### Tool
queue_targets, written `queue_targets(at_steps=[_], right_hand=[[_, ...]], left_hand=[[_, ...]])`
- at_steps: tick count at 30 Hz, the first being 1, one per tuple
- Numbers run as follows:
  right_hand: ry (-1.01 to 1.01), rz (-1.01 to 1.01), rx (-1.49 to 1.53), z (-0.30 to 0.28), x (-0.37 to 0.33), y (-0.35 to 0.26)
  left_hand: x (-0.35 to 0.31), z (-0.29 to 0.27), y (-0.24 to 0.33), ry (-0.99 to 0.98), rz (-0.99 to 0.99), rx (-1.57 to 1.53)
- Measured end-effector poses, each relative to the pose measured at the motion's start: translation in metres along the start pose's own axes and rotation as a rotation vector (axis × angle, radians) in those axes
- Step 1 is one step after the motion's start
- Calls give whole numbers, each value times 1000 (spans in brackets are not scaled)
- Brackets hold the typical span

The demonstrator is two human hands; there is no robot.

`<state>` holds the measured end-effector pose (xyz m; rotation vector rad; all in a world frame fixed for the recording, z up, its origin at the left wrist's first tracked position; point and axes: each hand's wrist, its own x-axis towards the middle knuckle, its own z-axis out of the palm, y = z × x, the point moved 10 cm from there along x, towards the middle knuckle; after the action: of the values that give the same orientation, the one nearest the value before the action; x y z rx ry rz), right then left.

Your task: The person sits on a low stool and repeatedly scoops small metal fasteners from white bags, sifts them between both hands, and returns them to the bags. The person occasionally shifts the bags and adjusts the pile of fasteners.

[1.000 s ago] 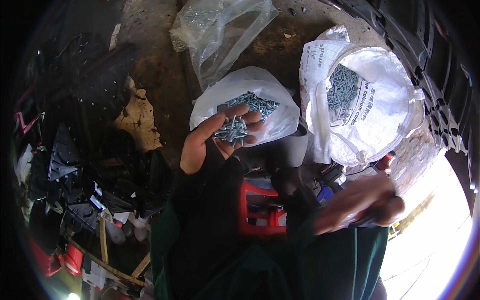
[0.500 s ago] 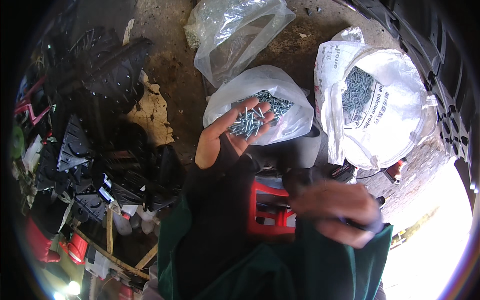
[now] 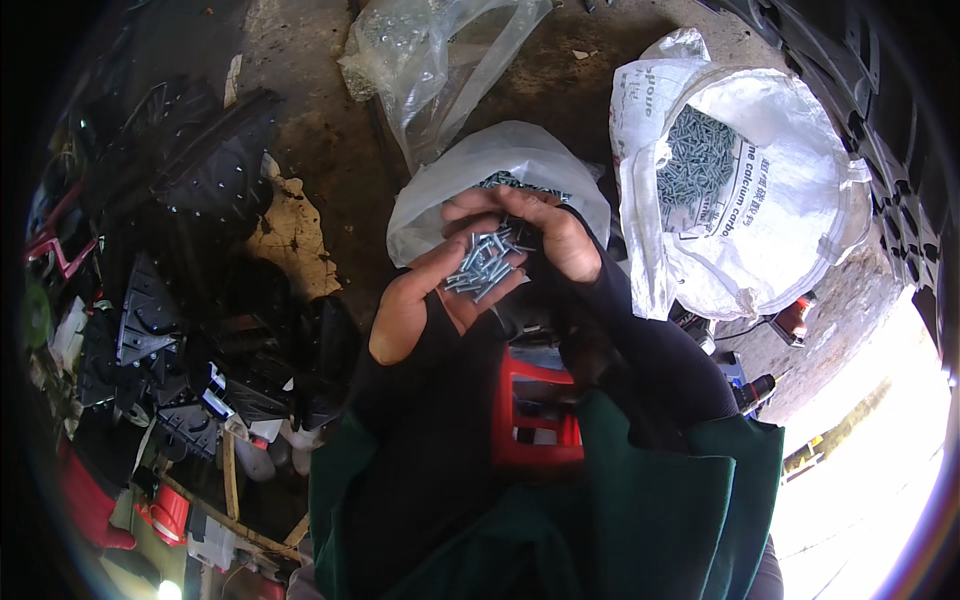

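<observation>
My left hand is cupped palm up, with a small heap of short silver screws lying in it. My right hand has come in from the right, bent over the far edge of that heap. Its fingers curl against the left fingers, and whether a screw is between them is hidden. Just beyond both hands, a clear plastic bag stands with its mouth open. More of the same silver screws show inside it, partly covered by my right hand.
A white woven sack at the right holds many screws. Another clear bag lies farther back. Black plastic parts are piled at the left. Below my hands is a red stool; a power tool lies at the right.
My right hand has risen from low on the right to meet the left hand at the screws. The left hand still holds its heap. The whole view has shifted slightly.
</observation>
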<state>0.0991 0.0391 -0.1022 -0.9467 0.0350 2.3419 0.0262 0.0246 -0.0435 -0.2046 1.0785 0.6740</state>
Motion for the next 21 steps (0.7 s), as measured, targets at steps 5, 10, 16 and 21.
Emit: queue_targets(at_steps=[5,10,16,21], right_hand=[[-61,2,141,2,2,3],[-83,-30,225,3,2,-4],[-125,-45,171,-4,2,-5],[-99,-12,259,-8,5,4]], left_hand=[[1,1,0,12,-17,-13],[2,-1,1,41,-25,3],[1,3,-3,-17,-71,-111],[1,8,-7,-91,-94,-197]])
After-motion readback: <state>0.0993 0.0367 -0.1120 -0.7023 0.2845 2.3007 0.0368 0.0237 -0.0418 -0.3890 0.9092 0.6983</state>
